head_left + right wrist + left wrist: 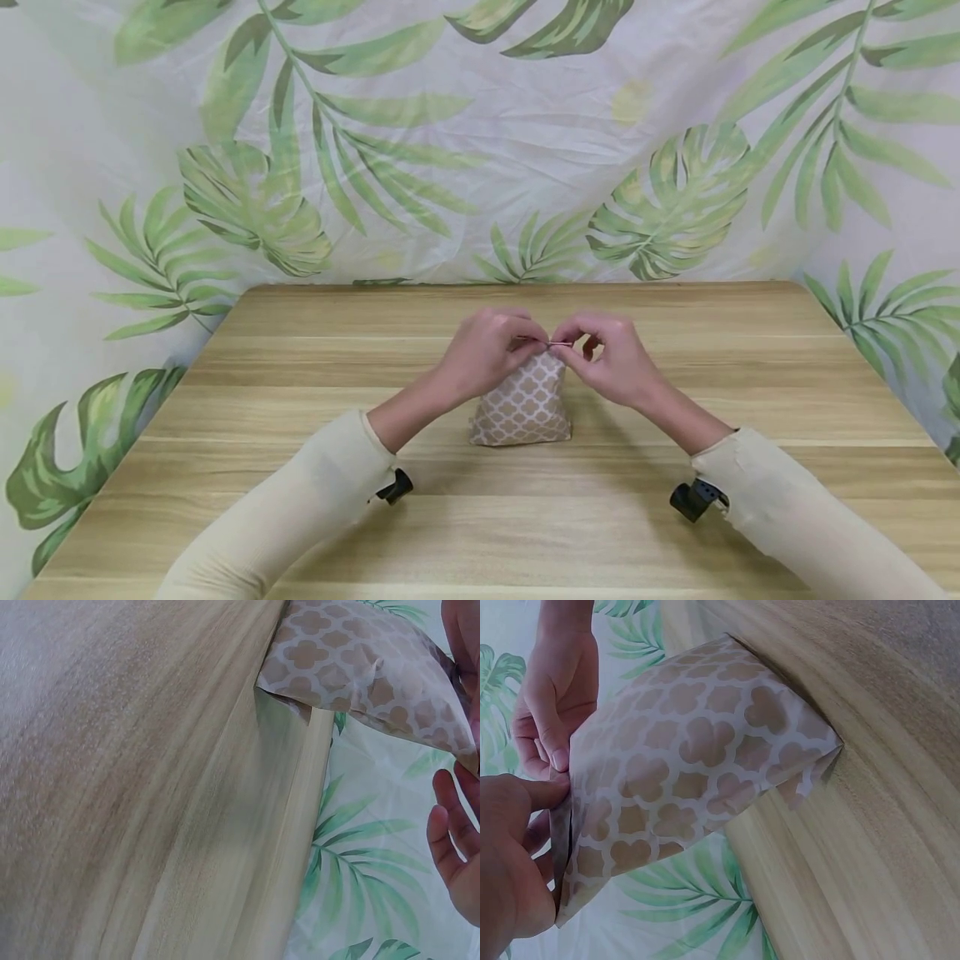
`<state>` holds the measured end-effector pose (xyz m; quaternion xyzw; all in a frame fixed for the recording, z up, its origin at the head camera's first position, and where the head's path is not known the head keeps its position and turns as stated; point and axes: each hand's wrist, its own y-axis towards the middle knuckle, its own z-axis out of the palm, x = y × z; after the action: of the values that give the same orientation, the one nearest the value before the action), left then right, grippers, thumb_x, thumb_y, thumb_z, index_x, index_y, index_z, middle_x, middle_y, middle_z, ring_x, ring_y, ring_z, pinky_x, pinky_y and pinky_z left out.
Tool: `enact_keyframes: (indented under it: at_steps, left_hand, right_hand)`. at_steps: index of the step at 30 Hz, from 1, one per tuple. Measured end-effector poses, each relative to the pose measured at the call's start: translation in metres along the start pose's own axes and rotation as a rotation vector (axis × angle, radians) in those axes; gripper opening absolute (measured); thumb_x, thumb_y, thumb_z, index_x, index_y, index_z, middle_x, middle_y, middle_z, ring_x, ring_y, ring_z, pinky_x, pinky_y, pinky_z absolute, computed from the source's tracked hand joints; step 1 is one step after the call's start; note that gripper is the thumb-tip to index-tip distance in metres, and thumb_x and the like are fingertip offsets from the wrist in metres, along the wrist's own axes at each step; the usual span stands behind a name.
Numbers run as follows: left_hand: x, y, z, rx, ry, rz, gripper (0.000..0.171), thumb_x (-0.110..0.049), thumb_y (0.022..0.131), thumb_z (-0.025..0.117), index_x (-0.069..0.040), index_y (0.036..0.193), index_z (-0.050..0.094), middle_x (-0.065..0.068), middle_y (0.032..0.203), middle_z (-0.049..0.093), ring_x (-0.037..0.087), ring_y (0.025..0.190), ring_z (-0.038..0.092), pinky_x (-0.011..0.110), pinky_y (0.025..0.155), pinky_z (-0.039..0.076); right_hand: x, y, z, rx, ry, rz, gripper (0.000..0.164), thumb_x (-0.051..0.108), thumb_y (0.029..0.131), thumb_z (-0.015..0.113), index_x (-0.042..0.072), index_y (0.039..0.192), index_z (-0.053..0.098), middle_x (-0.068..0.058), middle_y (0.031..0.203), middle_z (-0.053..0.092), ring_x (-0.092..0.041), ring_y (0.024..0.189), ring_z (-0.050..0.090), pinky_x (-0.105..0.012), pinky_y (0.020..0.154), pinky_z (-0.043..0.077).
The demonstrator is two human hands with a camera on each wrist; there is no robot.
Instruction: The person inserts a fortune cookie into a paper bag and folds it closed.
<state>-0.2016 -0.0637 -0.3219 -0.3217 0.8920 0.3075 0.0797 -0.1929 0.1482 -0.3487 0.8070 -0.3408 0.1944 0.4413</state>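
A small paper bag [521,408] with a tan and white lattice pattern stands on the wooden table, wide at its base and drawn narrow at the top. My left hand [487,350] pinches the bag's folded top edge between thumb and fingers. From the other side my right hand [611,358] pinches the same edge, its fingertips close to the left ones. A thin pinkish line runs along the top between the two hands. In the left wrist view the bag [682,750] looks puffed out, with its flattened top strip under the left thumb. The bag's contents are hidden.
The wooden table [300,400] reaches back to a hanging cloth [420,167] printed with green leaves. Black wrist cameras sit at both cuffs, the left one [395,486] and the right one [693,500] just above the tabletop.
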Motion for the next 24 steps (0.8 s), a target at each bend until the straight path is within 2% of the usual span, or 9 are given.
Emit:
enact_keyframes:
  at_steps: [6,12,19,24]
  left_hand:
    - [0.002,0.000,0.002,-0.016,0.002,0.001,0.004,-0.009,0.091,0.080,-0.005,0.092,0.082,0.003,0.086,0.075,0.014,0.073,0.068,0.023,0.066,0.053]
    - [0.005,0.000,0.003,-0.003,-0.017,-0.046,0.005,-0.010,0.091,0.080,-0.007,0.094,0.082,0.004,0.088,0.076,0.013,0.073,0.068,0.022,0.065,0.052]
    - [0.010,-0.004,-0.001,0.018,-0.033,-0.064,0.006,-0.014,0.092,0.080,-0.009,0.094,0.083,0.001,0.089,0.076,0.011,0.070,0.064,0.023,0.062,0.049]
    - [0.020,-0.013,-0.005,0.020,-0.051,-0.076,0.007,-0.014,0.092,0.079,-0.008,0.092,0.082,0.000,0.087,0.073,0.010,0.069,0.060,0.024,0.061,0.048]
  right_hand:
    - [0.000,0.001,0.000,-0.003,0.063,0.053,0.009,-0.006,0.088,0.078,0.003,0.088,0.079,-0.006,0.084,0.076,-0.009,0.066,0.062,-0.023,0.055,0.053]
    - [0.001,0.000,0.003,-0.046,0.175,0.099,0.009,-0.011,0.088,0.075,-0.003,0.088,0.079,-0.013,0.083,0.075,-0.006,0.059,0.061,-0.021,0.049,0.053]
    - [0.000,-0.003,0.006,-0.088,0.216,0.089,0.009,-0.013,0.086,0.076,-0.004,0.086,0.078,-0.014,0.080,0.074,-0.018,0.056,0.062,-0.026,0.048,0.054]
    - [-0.003,-0.006,0.004,-0.113,0.242,0.098,0.010,-0.016,0.085,0.076,-0.007,0.085,0.078,-0.016,0.079,0.074,-0.019,0.054,0.061,-0.028,0.048,0.055]
